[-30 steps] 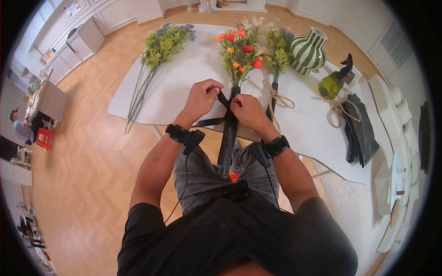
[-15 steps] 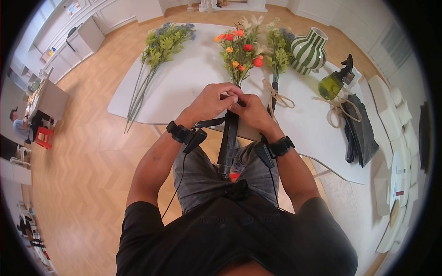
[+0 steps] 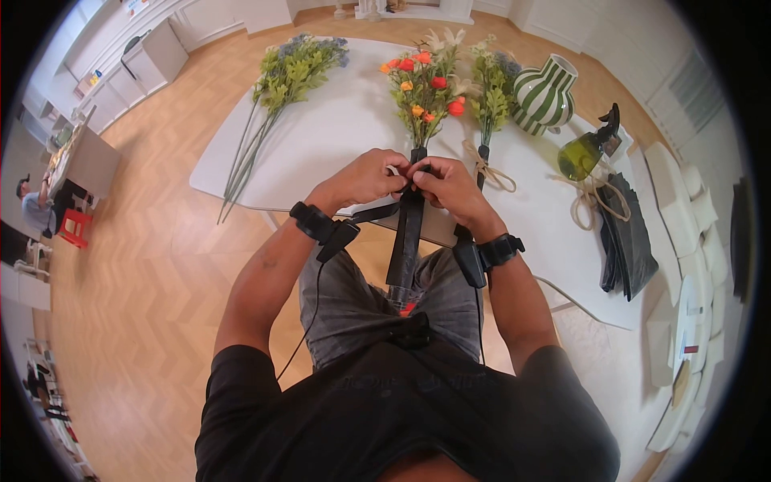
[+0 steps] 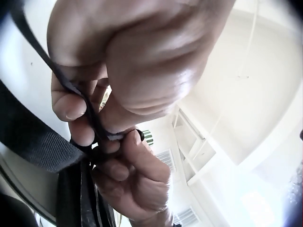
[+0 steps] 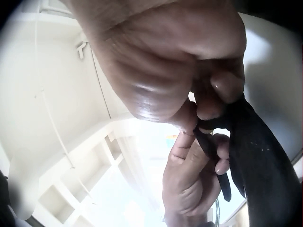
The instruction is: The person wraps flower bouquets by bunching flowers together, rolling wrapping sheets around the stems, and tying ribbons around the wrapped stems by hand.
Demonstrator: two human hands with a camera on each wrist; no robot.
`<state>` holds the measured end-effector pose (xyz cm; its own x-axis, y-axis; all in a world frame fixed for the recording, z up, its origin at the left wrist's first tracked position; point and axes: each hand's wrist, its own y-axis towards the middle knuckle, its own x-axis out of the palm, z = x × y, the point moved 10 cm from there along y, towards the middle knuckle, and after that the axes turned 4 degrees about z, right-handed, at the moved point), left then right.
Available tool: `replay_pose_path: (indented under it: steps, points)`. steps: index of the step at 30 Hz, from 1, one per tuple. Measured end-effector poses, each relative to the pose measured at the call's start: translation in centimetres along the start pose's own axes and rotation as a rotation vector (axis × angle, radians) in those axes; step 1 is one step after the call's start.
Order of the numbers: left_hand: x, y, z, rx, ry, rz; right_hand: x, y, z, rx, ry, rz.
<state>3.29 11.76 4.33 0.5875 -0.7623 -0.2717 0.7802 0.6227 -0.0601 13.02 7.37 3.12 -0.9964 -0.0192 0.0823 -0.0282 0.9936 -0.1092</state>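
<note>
A bouquet of orange, red and white flowers point(image 3: 422, 88) lies on the table, its stems in a black wrap point(image 3: 408, 233) that reaches over the near edge towards my lap. Around the top of the wrap goes a black ribbon point(image 3: 373, 214). My left hand point(image 3: 369, 177) pinches a strand of it, and in the left wrist view the ribbon point(image 4: 45, 56) runs between the fingers. My right hand point(image 3: 451, 189) pinches the ribbon point(image 5: 206, 143) beside it. Both hands' fingertips meet at the crossing, which they partly hide.
Loose blue flowers with green stems point(image 3: 293, 84) lie at the left. To the right are a twine-tied bouquet point(image 3: 490, 96), a green-striped vase point(image 3: 544, 95), a green spray bottle point(image 3: 580, 157), twine point(image 3: 590, 197) and folded black material point(image 3: 628, 241). Far left, a person point(image 3: 38, 209) sits on a red stool.
From apart with a ribbon strand raised, my hands came together over the wrap. The left hand has since drawn slightly back, and both hands' fingertips now meet on the ribbon.
</note>
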Motion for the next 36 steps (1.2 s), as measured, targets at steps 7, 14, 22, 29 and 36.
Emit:
replay_pose_path:
  steps: [7,14,22,29,36]
  points:
    - [0.6,0.6,-1.0,0.066,0.212,0.026,0.6,-0.6,-2.1,-0.127,-0.368,-0.071]
    - [0.8,0.5,-2.2,0.014,0.046,0.05,-0.3,-0.2,-2.3,-0.259,-0.816,0.093]
    - [0.5,0.1,-1.8,0.048,0.091,0.067,0.9,-1.4,-3.7,-0.458,-1.097,0.245]
    - [0.2,0.3,-2.4,0.027,-0.042,0.026,1.1,-2.2,-3.8,-0.606,-1.062,0.341]
    - [-0.2,0.9,-1.3,0.155,0.077,0.091,0.2,-2.7,-4.8,-0.617,-0.892,0.42]
